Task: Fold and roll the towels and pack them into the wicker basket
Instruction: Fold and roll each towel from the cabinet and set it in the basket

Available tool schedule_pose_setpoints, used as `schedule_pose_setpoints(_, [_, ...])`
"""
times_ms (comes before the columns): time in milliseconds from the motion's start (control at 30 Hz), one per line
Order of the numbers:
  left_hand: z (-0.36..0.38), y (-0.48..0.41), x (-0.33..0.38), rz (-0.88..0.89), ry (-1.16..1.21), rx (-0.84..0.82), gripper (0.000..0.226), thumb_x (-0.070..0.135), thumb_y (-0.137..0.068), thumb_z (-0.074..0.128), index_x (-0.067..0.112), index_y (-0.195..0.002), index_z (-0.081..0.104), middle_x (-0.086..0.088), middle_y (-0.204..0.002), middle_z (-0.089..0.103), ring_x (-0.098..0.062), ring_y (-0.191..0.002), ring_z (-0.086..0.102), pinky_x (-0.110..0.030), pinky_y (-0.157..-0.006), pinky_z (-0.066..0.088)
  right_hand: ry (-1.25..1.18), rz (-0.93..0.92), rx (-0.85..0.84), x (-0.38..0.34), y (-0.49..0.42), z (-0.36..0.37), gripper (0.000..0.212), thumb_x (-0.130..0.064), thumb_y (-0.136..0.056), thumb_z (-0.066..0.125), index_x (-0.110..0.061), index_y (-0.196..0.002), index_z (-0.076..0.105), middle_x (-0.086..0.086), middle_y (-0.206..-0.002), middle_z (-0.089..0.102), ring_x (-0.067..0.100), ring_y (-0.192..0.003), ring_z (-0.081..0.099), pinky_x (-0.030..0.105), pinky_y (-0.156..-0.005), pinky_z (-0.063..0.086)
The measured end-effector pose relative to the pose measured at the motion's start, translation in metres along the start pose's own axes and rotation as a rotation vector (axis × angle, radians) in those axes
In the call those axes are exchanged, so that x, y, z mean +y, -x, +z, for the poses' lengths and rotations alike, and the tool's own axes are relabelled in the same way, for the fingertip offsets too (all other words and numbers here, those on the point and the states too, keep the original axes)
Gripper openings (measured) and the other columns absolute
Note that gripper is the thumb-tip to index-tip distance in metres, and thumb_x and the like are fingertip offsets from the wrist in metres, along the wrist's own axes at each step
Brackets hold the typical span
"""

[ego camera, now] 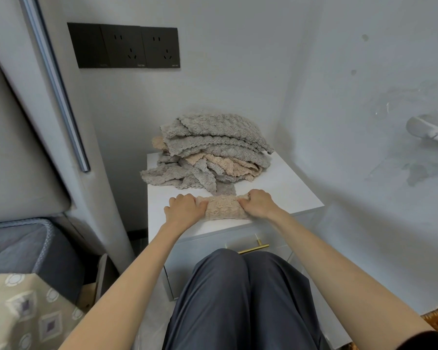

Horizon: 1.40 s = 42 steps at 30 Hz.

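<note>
While left hand (185, 208) and right hand (260, 203) each grip the beige towel roll (223, 207), its ends are hidden.

On the white flat-topped cabinet (293, 190), the heap of grey and beige fluffy towels (213, 147) lies at 12 o'clock, and the rolled beige fluffy towel (223, 207) lies before it at 6 o'clock. The left hand (185, 208) grips the roll's 9 o'clock end, the right hand (259, 203) its 3 o'clock end. The black wall socket panel (124, 46) hangs above the heap at 11 o'clock
</note>
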<state>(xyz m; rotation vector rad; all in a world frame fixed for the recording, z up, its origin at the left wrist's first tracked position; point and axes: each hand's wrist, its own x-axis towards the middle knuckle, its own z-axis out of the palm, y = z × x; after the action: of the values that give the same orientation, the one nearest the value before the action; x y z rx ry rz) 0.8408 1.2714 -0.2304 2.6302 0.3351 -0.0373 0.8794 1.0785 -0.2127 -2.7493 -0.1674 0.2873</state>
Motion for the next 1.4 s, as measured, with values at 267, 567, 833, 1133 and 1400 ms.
schedule_pose_setpoints(267, [-0.01, 0.014, 0.003, 0.09, 0.324, -0.067, 0.025, 0.033, -0.098, 0.047, 0.009, -0.093, 0.04, 0.0, -0.079, 0.049, -0.022, -0.08, 0.048, -0.031, -0.068, 0.035, -0.254, -0.042, -0.011, 0.002, 0.014, -0.002, 0.027, -0.026, -0.1, 0.044, -0.004, -0.114, 0.04, 0.009, -0.103, 0.053, 0.022, -0.091, 0.05, 0.03, -0.067, 0.034])
schedule_pose_setpoints(567, [-0.027, 0.038, 0.023, 0.163, 0.764, -0.207, 0.02, 0.024, -0.094, 0.059, 0.015, -0.091, 0.041, -0.008, -0.082, 0.057, -0.016, -0.069, 0.049, -0.022, -0.064, 0.038, -0.45, -0.104, -0.057, 0.028, 0.052, -0.037, 0.015, -0.021, -0.094, 0.048, -0.017, -0.107, 0.041, -0.001, -0.092, 0.055, 0.014, -0.081, 0.049, 0.029, -0.07, 0.039])
schedule_pose_setpoints(833, [-0.018, 0.061, 0.076, 0.346, 0.75, -0.329, 0.021, 0.027, -0.09, 0.063, 0.017, -0.092, 0.044, 0.004, -0.072, 0.059, -0.01, -0.069, 0.056, -0.018, -0.063, 0.041, -0.291, -0.193, -0.027, 0.051, 0.101, -0.061, 0.013, -0.025, -0.093, 0.042, -0.018, -0.103, 0.036, 0.007, -0.095, 0.058, 0.018, -0.081, 0.049, 0.035, -0.074, 0.041])
schedule_pose_setpoints(1133, [0.028, 0.101, 0.135, 0.494, 0.706, -0.521, 0.021, 0.024, -0.092, 0.062, 0.017, -0.092, 0.042, 0.0, -0.075, 0.05, -0.01, -0.069, 0.045, -0.014, -0.056, 0.037, -0.413, -0.116, 0.011, 0.124, 0.163, -0.057, 0.012, -0.022, -0.093, 0.047, -0.025, -0.087, 0.037, -0.01, -0.076, 0.044, 0.005, -0.066, 0.037, 0.02, -0.062, 0.032])
schedule_pose_setpoints(1400, [0.1, 0.145, 0.175, 0.503, 0.595, -0.634, 0.027, 0.031, -0.091, 0.061, 0.012, -0.105, 0.047, -0.008, -0.1, 0.061, -0.011, -0.083, 0.055, -0.015, -0.066, 0.044, -0.443, 0.033, 0.05, 0.201, 0.224, -0.02, 0.011, -0.026, -0.094, 0.052, -0.021, -0.09, 0.043, -0.008, -0.08, 0.046, 0.005, -0.066, 0.037, 0.016, -0.058, 0.034])
